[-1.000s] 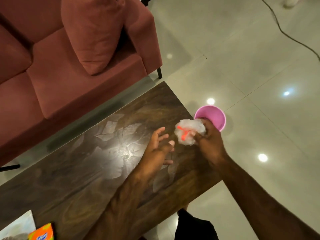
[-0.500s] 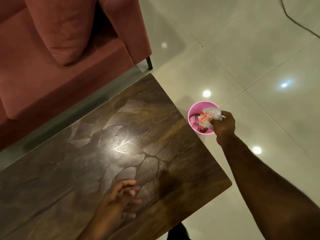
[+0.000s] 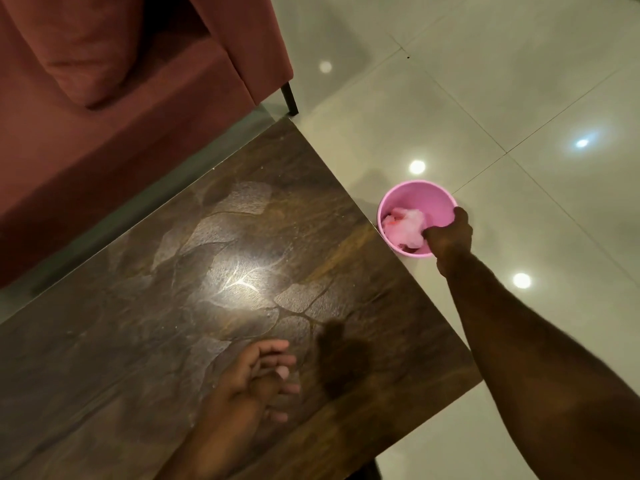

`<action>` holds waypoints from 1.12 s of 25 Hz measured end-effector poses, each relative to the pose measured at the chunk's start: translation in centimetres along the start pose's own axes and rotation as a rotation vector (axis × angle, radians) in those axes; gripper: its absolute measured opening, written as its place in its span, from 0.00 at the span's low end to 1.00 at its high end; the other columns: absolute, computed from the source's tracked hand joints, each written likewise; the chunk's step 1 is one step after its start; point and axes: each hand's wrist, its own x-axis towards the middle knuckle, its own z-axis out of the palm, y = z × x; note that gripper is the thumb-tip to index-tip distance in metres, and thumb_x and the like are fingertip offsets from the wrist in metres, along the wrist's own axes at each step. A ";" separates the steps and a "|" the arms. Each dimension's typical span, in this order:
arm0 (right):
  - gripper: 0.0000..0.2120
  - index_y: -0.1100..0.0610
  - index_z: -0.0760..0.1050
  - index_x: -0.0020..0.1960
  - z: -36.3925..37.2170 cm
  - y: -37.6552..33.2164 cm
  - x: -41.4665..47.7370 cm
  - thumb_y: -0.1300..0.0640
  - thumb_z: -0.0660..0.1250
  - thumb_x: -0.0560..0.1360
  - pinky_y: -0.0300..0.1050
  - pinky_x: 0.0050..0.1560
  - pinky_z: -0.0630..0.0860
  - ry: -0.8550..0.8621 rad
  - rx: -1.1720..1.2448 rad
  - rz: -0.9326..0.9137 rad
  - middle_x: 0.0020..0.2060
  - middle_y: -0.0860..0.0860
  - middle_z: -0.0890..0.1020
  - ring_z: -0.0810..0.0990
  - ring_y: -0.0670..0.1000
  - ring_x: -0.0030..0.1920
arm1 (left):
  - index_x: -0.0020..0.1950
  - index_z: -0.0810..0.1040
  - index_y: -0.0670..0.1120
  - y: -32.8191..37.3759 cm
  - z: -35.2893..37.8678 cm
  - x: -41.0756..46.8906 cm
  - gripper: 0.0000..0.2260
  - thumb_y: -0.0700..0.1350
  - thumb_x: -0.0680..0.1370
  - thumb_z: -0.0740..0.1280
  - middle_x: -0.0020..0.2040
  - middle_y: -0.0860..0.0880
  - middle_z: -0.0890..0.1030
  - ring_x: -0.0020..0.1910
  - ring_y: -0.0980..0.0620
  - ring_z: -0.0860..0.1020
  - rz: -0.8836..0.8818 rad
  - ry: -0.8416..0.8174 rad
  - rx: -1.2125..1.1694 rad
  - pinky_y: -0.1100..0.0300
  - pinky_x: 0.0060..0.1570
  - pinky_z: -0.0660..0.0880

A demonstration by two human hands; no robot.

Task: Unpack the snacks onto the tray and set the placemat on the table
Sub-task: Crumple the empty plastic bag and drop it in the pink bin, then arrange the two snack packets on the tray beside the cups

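My right hand (image 3: pixel 448 237) reaches down into a pink bin (image 3: pixel 429 195) on the floor just off the table's right corner. Its fingers are closed on a crumpled white plastic bag (image 3: pixel 408 226) with a red mark, which sits inside the bin. My left hand (image 3: pixel 256 372) hovers over the dark wooden table (image 3: pixel 173 306) near its front edge, palm up, fingers apart and holding nothing. No snacks, tray or placemat are in view.
A dusty-pink sofa (image 3: pixel 104 116) with a cushion (image 3: pixel 90 46) stands behind the table, its black leg (image 3: pixel 290 98) near the table's far corner. Glossy pale floor tiles (image 3: pixel 485 81) with light reflections spread to the right.
My right hand carried the crumpled bag off the table and lowered it into the pink bin. My left hand let go of it and drew back toward the front edge.
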 end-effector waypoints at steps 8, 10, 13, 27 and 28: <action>0.33 0.57 0.67 0.76 -3.2 -2.1 -8.5 0.67 0.71 0.74 0.51 0.59 0.76 -0.156 -0.122 -0.183 0.68 0.58 0.76 0.76 0.60 0.64 | 0.61 0.78 0.51 4.7 -0.8 -3.9 0.11 0.38 0.82 0.64 0.59 0.46 0.82 0.50 0.44 0.86 0.112 -0.081 -0.026 0.48 0.41 0.82; 0.29 0.56 0.70 0.73 -4.3 -2.4 -10.2 0.63 0.73 0.74 0.51 0.60 0.75 -0.153 -0.112 -0.204 0.62 0.54 0.77 0.75 0.56 0.59 | 0.62 0.77 0.50 5.3 -1.1 -5.2 0.11 0.39 0.83 0.64 0.60 0.45 0.81 0.52 0.42 0.86 0.125 -0.092 -0.045 0.49 0.42 0.82; 0.19 0.49 0.73 0.64 -4.7 -2.5 -14.3 0.57 0.73 0.77 0.43 0.58 0.76 -0.194 -0.056 -0.256 0.55 0.46 0.75 0.74 0.51 0.54 | 0.64 0.76 0.49 5.0 -3.7 -7.8 0.11 0.40 0.83 0.64 0.62 0.44 0.80 0.53 0.42 0.85 0.141 -0.064 -0.098 0.50 0.42 0.82; 0.18 0.57 0.78 0.62 2.0 -4.4 -30.8 0.68 0.71 0.74 0.26 0.51 0.71 -0.426 -0.408 -0.543 0.53 0.56 0.80 0.81 0.41 0.44 | 0.64 0.77 0.49 -4.7 -17.4 -15.3 0.12 0.42 0.81 0.67 0.62 0.45 0.81 0.53 0.41 0.86 0.119 0.118 -0.427 0.49 0.43 0.82; 0.22 0.56 0.77 0.66 3.1 -4.3 -32.3 0.66 0.73 0.73 0.31 0.52 0.72 -0.445 -0.446 -0.529 0.55 0.57 0.80 0.80 0.45 0.44 | 0.64 0.77 0.49 -5.9 -18.5 -15.8 0.11 0.42 0.81 0.67 0.62 0.45 0.81 0.53 0.42 0.86 0.118 0.133 -0.453 0.50 0.42 0.82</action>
